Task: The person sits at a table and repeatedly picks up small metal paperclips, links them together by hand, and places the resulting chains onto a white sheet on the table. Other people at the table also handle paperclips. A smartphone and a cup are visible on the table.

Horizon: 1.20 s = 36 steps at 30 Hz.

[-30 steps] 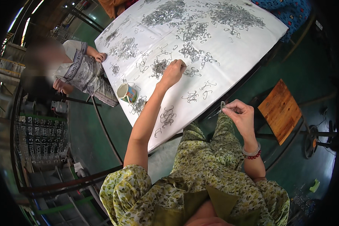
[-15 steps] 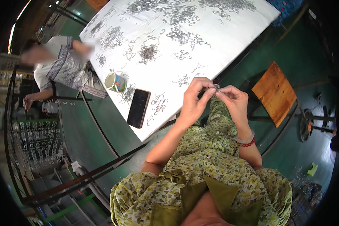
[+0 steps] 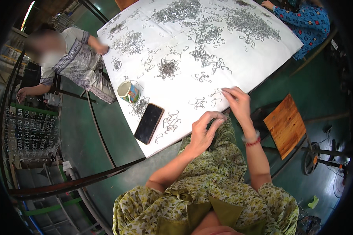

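Observation:
My left hand (image 3: 204,132) is just off the near edge of the white-topped table (image 3: 176,135), its thumb and index finger bent together at the tips. What they pinch, if anything, is too small to make out. My right hand (image 3: 239,105) reaches over that edge with fingertips drawn together beside a few bent wire hooks (image 3: 215,102); whether a hook is between them I cannot tell. Close by on the left lies another small group of hooks (image 3: 200,103). More loose hooks (image 3: 171,122) lie beside a dark phone (image 3: 149,123).
A colourful paper tub (image 3: 128,92) stands left of centre. Large heaps of hooks (image 3: 253,25) cover the far side. One person (image 3: 76,62) sits at the left, another in blue (image 3: 306,25) at the far right. A wooden stool (image 3: 285,126) and a fan (image 3: 312,158) are at right.
My hands have parted: the right moved forward to the hooks at the table edge, the left drew back nearer my lap. The view has shifted, bringing more of the person in blue into sight.

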{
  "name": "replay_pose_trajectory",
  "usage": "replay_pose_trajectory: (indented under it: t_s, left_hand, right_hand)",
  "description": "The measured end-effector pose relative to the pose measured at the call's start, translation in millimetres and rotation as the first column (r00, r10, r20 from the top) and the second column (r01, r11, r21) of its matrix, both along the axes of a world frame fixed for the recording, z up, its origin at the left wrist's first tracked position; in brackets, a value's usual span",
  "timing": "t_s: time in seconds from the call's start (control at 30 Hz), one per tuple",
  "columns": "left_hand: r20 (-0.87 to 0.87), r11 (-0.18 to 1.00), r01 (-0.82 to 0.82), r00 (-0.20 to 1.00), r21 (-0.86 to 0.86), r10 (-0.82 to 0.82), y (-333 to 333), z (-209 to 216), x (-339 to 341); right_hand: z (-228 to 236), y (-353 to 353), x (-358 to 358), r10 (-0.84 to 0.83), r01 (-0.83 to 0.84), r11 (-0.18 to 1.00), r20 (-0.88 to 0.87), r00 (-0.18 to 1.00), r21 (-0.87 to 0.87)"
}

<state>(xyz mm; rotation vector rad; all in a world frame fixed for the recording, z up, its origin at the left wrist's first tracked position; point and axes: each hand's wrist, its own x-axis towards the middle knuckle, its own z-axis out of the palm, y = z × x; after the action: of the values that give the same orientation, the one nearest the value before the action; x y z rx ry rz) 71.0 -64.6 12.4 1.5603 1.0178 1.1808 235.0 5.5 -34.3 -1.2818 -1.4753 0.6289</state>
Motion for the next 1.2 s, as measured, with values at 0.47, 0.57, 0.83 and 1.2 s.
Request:
replay_pose_trajectory:
  t_s: [0.47, 0.57, 0.83, 1.2]
  left_hand:
    - [-0.092, 0.990, 0.006, 0.996, 0.143, 0.007, 15, -11, -8]
    - [-0.067, 0.995, -0.007, 0.998, 0.096, 0.014, 19, -14, 0]
    - [-0.100, 0.997, -0.032, 0.994, 0.067, 0.038, 22, -19, 9]
    - [-0.206, 0.971, -0.036, 0.975, 0.237, 0.087, 44, -40, -16]
  right_hand:
    - [-31, 58, -12, 0.006, -0.019, 0.999, 0.362, 0.932, 0.033]
    - [14, 18, 1, 0.111, -0.104, 0.990, 0.071, 0.991, -0.095]
    - [102, -33, 14, 0.325, -0.299, 0.945, 0.261, 0.909, -0.132]
    - [116, -52, 13, 0.221, -0.210, 0.975, 0.264, 0.939, -0.071]
